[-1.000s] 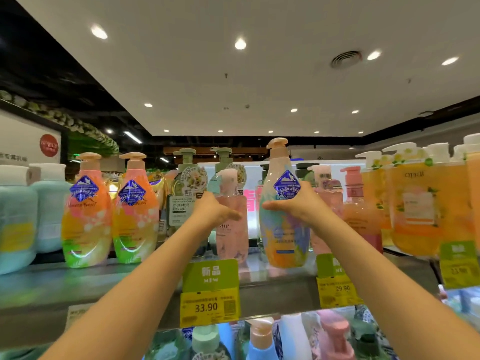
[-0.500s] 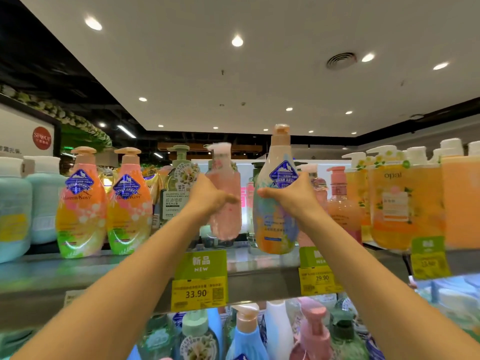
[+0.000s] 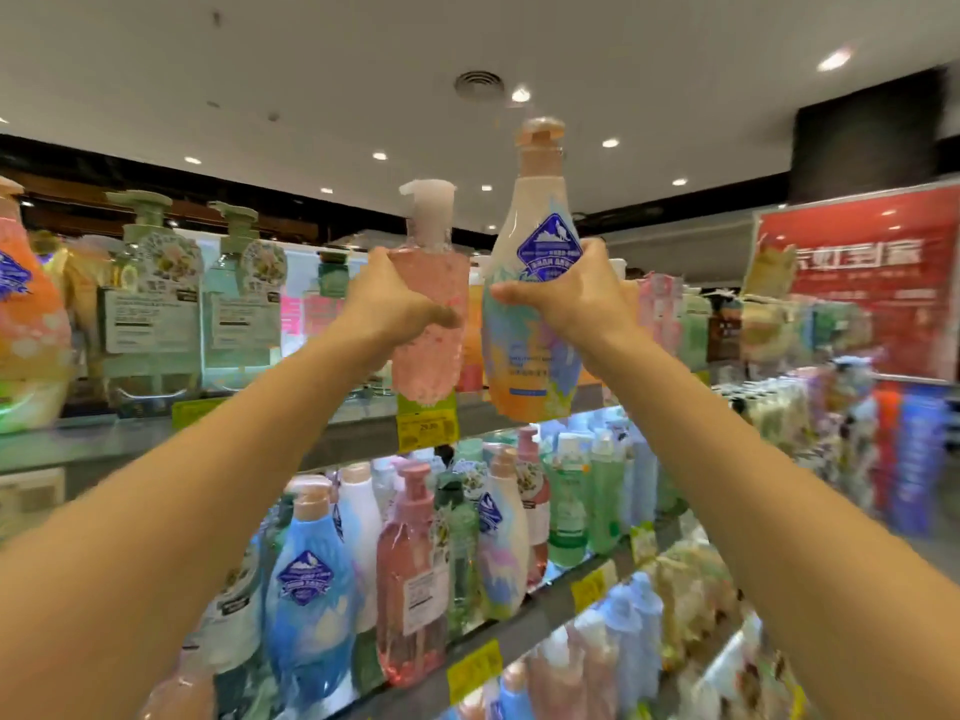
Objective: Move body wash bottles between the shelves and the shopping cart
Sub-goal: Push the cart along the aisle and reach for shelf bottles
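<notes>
Both bottles have left the top shelf (image 3: 156, 439) since the earlier frame and now hang in the air in front of it, higher than before. Your left hand (image 3: 387, 304) is clenched around the pink bottle (image 3: 428, 309), a translucent body with a white pump. Your right hand (image 3: 576, 296) grips the cream bottle (image 3: 532, 314), which carries a blue badge, pastel splashes and a peach cap. The two bottles sit upright, just beside each other. Left of your left hand, green pump bottles (image 3: 156, 293) stand on the top shelf. Below both hands, yellow price tags (image 3: 427, 426) line the shelf edge, and a lower shelf (image 3: 524, 623) is crowded with bottles.
</notes>
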Action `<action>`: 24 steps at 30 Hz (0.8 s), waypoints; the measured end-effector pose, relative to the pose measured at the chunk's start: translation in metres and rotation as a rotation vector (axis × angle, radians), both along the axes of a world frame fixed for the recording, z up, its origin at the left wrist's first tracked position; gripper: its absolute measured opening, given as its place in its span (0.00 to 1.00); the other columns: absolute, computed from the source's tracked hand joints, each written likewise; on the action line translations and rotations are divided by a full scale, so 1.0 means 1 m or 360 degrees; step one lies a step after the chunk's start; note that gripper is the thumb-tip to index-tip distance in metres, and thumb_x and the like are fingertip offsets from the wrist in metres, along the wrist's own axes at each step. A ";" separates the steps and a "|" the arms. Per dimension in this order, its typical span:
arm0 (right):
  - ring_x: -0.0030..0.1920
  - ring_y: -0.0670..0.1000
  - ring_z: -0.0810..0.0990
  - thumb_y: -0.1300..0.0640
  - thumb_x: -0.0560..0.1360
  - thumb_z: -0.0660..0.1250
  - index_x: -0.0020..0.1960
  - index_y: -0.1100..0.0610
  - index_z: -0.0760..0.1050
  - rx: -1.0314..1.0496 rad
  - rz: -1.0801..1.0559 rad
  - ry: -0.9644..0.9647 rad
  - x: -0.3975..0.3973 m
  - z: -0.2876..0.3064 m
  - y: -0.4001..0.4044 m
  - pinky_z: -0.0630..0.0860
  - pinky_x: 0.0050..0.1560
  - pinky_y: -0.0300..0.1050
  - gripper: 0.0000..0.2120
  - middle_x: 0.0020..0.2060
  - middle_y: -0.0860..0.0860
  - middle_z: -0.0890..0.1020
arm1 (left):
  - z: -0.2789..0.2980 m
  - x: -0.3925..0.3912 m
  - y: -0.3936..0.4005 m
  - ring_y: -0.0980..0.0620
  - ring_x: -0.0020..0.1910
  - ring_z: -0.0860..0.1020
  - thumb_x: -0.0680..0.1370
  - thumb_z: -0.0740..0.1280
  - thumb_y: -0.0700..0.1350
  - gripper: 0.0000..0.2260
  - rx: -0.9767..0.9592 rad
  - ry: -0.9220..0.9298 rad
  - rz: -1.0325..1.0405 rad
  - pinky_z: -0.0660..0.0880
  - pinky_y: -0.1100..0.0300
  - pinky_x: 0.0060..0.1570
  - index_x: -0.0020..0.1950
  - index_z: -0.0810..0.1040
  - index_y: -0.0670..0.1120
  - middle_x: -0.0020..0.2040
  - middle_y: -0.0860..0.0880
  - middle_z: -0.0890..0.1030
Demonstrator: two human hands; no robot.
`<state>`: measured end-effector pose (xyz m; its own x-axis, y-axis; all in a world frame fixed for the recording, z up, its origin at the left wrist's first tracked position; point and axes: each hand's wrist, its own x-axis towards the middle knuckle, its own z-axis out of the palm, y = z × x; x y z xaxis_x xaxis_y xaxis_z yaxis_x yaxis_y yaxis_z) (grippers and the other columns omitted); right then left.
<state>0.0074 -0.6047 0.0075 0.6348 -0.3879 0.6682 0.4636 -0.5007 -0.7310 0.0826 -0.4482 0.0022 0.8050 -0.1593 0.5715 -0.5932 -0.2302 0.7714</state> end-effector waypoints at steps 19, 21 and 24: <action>0.47 0.48 0.78 0.61 0.61 0.80 0.60 0.61 0.65 0.0439 -0.0997 0.0333 -0.309 -0.176 -0.161 0.77 0.45 0.39 0.34 0.49 0.50 0.77 | -0.176 -0.229 -0.244 0.49 0.45 0.79 0.64 0.79 0.43 0.24 0.0316 0.0476 -0.1053 0.71 0.62 0.31 0.56 0.73 0.46 0.50 0.48 0.79; 0.45 0.46 0.78 0.59 0.62 0.80 0.58 0.61 0.66 0.0498 -0.1058 0.0418 -0.331 -0.208 -0.177 0.78 0.45 0.39 0.32 0.48 0.49 0.77 | -0.209 -0.248 -0.262 0.50 0.43 0.78 0.65 0.78 0.42 0.25 0.0364 0.0588 -0.1134 0.71 0.63 0.26 0.58 0.73 0.45 0.50 0.48 0.78; 0.47 0.47 0.78 0.60 0.62 0.80 0.58 0.59 0.65 0.0675 -0.1103 0.0534 -0.351 -0.258 -0.195 0.76 0.46 0.39 0.32 0.49 0.50 0.77 | -0.263 -0.263 -0.286 0.48 0.50 0.77 0.65 0.78 0.42 0.32 0.0485 0.0821 -0.1203 0.71 0.60 0.28 0.65 0.68 0.45 0.56 0.48 0.76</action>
<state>-0.3431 -0.8001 -0.2504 0.3012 -0.9322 0.2007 -0.1170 -0.2449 -0.9625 -0.1808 -0.7339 -0.2604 0.5695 -0.8216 0.0243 -0.2717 -0.1602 0.9490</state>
